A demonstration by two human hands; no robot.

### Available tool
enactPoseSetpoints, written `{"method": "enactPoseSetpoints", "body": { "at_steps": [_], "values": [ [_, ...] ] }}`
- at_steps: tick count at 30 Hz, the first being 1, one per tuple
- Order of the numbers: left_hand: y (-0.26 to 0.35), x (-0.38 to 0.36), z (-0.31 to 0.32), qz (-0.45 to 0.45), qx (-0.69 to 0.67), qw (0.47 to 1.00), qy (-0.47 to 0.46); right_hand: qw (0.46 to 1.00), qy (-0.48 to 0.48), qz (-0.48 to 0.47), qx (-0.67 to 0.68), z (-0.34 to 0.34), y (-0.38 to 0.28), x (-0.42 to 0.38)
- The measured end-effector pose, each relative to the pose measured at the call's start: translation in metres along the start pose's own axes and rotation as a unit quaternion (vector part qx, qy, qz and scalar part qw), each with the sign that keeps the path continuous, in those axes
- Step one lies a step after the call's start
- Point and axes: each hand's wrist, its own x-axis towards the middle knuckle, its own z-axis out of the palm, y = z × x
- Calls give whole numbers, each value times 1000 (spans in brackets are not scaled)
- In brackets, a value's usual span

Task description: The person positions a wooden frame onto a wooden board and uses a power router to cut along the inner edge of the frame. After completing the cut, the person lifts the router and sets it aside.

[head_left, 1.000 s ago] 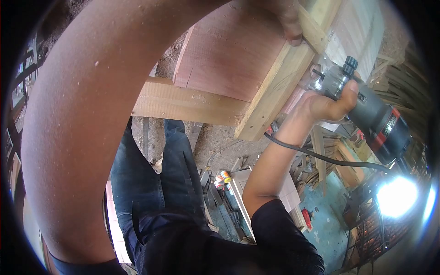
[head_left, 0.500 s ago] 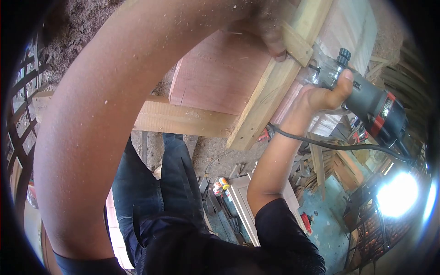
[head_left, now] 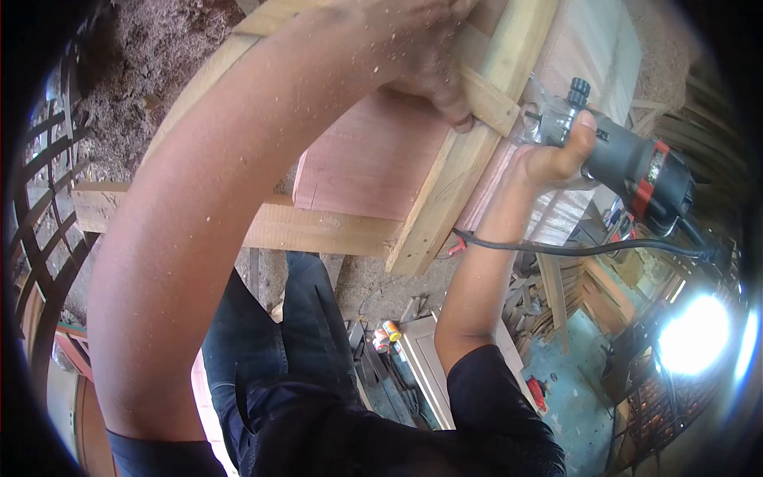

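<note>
The right hand [head_left: 556, 155] is gripping the grey-and-red electric trim router [head_left: 628, 167] tight, its clear base lying against the pale wooden frame rail [head_left: 469, 151]. The left hand [head_left: 433, 67] is pressing a short pale wooden strip [head_left: 486, 99] onto that rail beside the reddish panel [head_left: 373, 159].

Rough pale wood frame [head_left: 445, 199]; matt grey plastic router [head_left: 628, 167].

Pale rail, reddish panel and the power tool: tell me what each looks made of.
Pale rail: bare unfinished wood, visible grain, saw-cut end.
Reddish panel: darker raw wood, matte, dusty.
Power tool, held by the right hand: grey and red body, likely plastic; clear base.
</note>
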Motion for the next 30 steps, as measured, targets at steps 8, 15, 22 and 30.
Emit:
{"method": "enactPoseSetpoints", "body": {
  "at_steps": [8, 15, 22, 30],
  "values": [
    [-3, 1, -33, 15, -33, 997, -74, 999, 35, 11, 28, 6, 16, 13],
    [-4, 4, -14, 17, -20, 998, -48, 997, 57, -20, 38, 27, 20, 23],
    [-3, 1, -30, 12, -37, 996, -86, 999, 6, -33, 9, 29, 15, 31],
    [-1, 6, -40, 10, -40, 988, -146, 999, 19, -29, -1, 34, 21, 37]
  ]
}}
